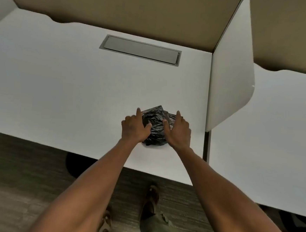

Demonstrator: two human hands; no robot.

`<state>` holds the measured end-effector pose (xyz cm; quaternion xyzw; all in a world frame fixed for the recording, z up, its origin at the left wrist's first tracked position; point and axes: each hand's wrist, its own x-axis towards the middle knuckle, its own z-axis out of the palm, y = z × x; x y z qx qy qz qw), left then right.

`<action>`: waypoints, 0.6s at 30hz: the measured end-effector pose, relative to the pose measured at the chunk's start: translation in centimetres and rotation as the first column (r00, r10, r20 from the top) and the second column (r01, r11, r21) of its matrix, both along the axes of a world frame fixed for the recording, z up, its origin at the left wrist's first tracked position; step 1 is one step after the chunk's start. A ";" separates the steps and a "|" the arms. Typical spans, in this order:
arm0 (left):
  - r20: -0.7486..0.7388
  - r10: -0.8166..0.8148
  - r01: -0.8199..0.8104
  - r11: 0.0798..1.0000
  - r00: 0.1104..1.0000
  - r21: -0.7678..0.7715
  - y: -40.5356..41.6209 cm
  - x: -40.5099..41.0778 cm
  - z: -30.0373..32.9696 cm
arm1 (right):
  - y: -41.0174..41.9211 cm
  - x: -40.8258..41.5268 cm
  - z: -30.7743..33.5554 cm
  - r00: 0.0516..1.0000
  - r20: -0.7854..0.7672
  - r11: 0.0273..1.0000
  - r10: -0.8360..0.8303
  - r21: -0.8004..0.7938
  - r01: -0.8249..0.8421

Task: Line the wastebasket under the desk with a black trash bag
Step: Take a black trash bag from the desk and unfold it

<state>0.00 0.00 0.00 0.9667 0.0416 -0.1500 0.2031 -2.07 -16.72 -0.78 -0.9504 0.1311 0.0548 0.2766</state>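
A crumpled, folded black trash bag (pixel 155 127) lies on the white desk (pixel 68 91), near its front edge and towards the right. My left hand (pixel 134 128) rests against the bag's left side and my right hand (pixel 177 131) against its right side. Both have their fingers spread and their thumbs lying on the plastic, cupping the bundle rather than closing around it. Under the desk's front edge at the left, a dark rounded shape (pixel 76 166) shows partly; it may be the wastebasket, mostly hidden by the desktop.
A grey cable hatch (pixel 141 50) is set into the desktop at the back. A white divider panel (pixel 230 76) stands right of the bag, with another desk (pixel 274 143) beyond it. Tan partition walls (pixel 120 5) close the back. Carpet and my feet (pixel 151 198) are below.
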 end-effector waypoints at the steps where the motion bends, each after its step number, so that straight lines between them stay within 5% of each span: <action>1: -0.051 0.028 -0.029 0.999 0.998 -0.019 -0.2 -0.1 -0.3 | 0.1 0.1 -0.5 0.999 -0.021 0.999 -0.028 0.031 0.029; 6: -0.134 0.114 -0.138 0.973 0.984 -0.185 -0.7 -0.2 -1.9 | 0.6 0.3 -2.2 0.989 -0.098 0.963 -0.113 0.235 0.133; 13: -0.168 0.174 -0.227 0.898 0.970 -0.377 -0.7 -0.1 -2.2 | 0.0 1.4 -3.4 0.920 -0.282 0.758 -0.272 0.526 0.385; 18: -0.188 0.253 -0.313 0.815 0.949 -0.488 0.0 0.2 -1.8 | -0.5 2.3 -3.2 0.831 -0.489 0.416 -0.265 0.720 0.556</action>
